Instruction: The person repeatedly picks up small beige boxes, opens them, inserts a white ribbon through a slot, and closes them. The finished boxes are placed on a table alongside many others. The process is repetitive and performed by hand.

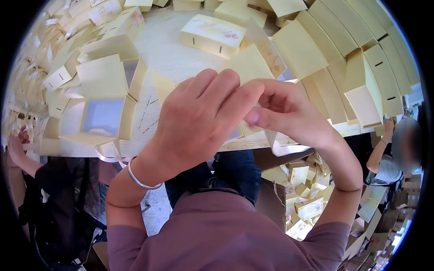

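Over the table's near edge my left hand (pixel 194 117) and my right hand (pixel 289 108) come together, both with fingers curled and closed. The right thumb and fingers bend in a pinch against the left forefinger. Whatever lies between the fingertips is too small or hidden to make out. Under and behind the hands is an open cream gift box (pixel 251 63), largely covered by them. A white satin ribbon (pixel 289 149) hangs in a loop below my right hand, over the table edge.
Open cream boxes (pixel 106 115) stand at the left of the pale table (pixel 158 40), near a heap of ribbons (pixel 31 67). A closed printed box (pixel 212 34) lies ahead. Stacked boxes (pixel 334 27) fill the right. A carton of boxes (pixel 309 207) stands below. Other people work at both sides.
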{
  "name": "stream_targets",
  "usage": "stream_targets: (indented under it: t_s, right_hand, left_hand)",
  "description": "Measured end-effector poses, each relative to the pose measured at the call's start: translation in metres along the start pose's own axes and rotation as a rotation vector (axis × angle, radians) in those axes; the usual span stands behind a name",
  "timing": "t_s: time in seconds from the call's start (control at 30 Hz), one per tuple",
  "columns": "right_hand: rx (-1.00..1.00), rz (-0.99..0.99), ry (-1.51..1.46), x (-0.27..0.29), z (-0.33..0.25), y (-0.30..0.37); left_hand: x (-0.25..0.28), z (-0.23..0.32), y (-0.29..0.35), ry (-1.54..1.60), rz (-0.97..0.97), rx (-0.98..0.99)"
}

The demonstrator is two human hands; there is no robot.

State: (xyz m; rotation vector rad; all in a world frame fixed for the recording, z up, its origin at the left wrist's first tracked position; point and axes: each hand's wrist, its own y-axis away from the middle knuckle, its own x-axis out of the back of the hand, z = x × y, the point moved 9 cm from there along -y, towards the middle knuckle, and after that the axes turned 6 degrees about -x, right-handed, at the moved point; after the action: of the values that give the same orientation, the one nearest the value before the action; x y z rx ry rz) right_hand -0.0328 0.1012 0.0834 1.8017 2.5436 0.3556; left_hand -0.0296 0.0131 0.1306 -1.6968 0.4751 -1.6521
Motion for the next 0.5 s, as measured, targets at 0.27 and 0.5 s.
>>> stream_targets:
  t_s: [0.27,0.5]
  right_hand:
    - [-0.195,-0.09,0.092,-0.005,0.018,-0.021]
    - [0.028,-0.072,0.062,-0.02,0.007,-0.049]
  left_hand:
    - [0.004,-0.059,0.055,0.801,0.022,0.567]
    - [0.003,-0.063,0.051,0.603,0.082,0.535]
